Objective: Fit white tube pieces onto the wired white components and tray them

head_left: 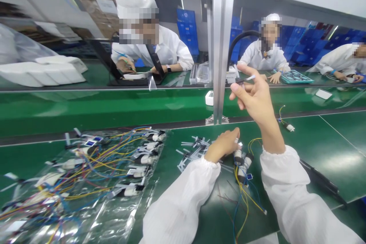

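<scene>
My left hand [224, 144] is low over the green bench, between a pile of pale strips [193, 150] and several white and black cylindrical parts [243, 166] with yellow and blue wires. Its fingers are bent at the top of these parts; what they grip, if anything, is hidden. Raised in front of the metal post, my right hand [254, 93] has a small dark piece with a white tip [246, 80] between thumb and index finger. The other fingers of that hand are curled.
Wired parts [137, 158] lie on clear plastic at the left. A metal post [222, 45] rises ahead by the green conveyor [160, 103]. A black tool [323, 179] lies right. People in white sit across.
</scene>
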{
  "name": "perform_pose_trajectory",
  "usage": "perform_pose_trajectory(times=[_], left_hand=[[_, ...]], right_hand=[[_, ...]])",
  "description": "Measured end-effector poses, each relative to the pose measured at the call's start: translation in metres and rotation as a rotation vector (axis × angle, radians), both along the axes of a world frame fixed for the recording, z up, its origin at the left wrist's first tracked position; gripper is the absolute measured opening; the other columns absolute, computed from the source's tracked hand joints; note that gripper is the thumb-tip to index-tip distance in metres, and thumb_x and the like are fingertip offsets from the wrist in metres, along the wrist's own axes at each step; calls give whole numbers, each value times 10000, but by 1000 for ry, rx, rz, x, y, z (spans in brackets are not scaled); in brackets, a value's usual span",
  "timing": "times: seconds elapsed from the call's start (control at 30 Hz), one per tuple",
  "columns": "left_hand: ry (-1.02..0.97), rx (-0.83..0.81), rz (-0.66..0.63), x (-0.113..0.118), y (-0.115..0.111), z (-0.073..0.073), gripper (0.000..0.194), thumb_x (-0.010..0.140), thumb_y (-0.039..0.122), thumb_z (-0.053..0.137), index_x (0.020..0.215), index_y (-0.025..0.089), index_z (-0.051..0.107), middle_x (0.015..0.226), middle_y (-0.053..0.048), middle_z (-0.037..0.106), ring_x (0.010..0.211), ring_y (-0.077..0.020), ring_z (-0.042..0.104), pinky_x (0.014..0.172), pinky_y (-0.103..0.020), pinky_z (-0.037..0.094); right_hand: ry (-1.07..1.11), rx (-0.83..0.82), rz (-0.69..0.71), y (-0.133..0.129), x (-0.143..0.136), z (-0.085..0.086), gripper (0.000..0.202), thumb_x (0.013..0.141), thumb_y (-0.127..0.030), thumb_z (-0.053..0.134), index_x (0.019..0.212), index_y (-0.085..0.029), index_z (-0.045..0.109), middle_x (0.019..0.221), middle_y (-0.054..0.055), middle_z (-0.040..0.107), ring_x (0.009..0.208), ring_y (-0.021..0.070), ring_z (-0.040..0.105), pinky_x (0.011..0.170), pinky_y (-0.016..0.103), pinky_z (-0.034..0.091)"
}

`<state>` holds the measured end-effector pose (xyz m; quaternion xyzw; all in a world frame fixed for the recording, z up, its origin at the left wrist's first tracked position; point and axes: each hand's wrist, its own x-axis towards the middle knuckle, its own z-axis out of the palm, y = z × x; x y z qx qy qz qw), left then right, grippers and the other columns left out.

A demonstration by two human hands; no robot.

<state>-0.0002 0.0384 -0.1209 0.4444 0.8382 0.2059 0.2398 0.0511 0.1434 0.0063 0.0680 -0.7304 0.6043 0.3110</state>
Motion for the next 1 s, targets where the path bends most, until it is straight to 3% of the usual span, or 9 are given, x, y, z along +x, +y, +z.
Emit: perform_pose_trajectory(times=[0.17, 0.4, 0.67, 0.8, 1.0], left_hand=[[-75, 171, 44, -18, -9, 10, 329, 790, 247, 794, 1056, 216, 603, 957, -42, 684, 904, -241, 650, 774, -319, 501], [-124, 589, 113, -27, -42, 58, 202, 828, 227, 712, 1010, 207, 626, 901, -6, 660, 776, -168, 592, 712, -277, 469], [-174, 857, 239, -19, -58, 86, 240, 756, 232, 745, 973, 188, 651, 899, -5, 682, 771, -164, 646, 717, -276, 520], [-203, 806, 286, -21, -58, 84, 287, 713, 253, 794, 954, 182, 653, 867, -7, 685, 733, -163, 652, 663, -268, 508], [-269, 677, 162, -16, -34, 58, 274, 720, 269, 810, 928, 182, 654, 814, -24, 696, 736, -193, 666, 676, -295, 511]], right_hand=[[26, -4, -23, 4, 2, 3, 582, 863, -491, 824, 1322, -284, 533, 714, -57, 648, 424, 95, 467, 385, 240, 439], [67, 9, 17, 10, 9, 9, 379, 905, -510, 773, 1150, -253, 639, 728, -28, 667, 421, 75, 464, 371, 223, 381], [-169, 183, 75, 12, 5, 1, 107, 953, -295, 594, 998, -223, 528, 891, 8, 715, 519, 81, 571, 476, 232, 443], [-226, 245, -24, 11, 5, 1, 102, 872, -183, 568, 884, -227, 477, 819, -7, 683, 581, 97, 524, 532, 239, 420], [-153, 170, -47, 11, 6, 4, 125, 859, -162, 591, 873, -225, 484, 718, -33, 605, 628, 112, 526, 564, 237, 408]])
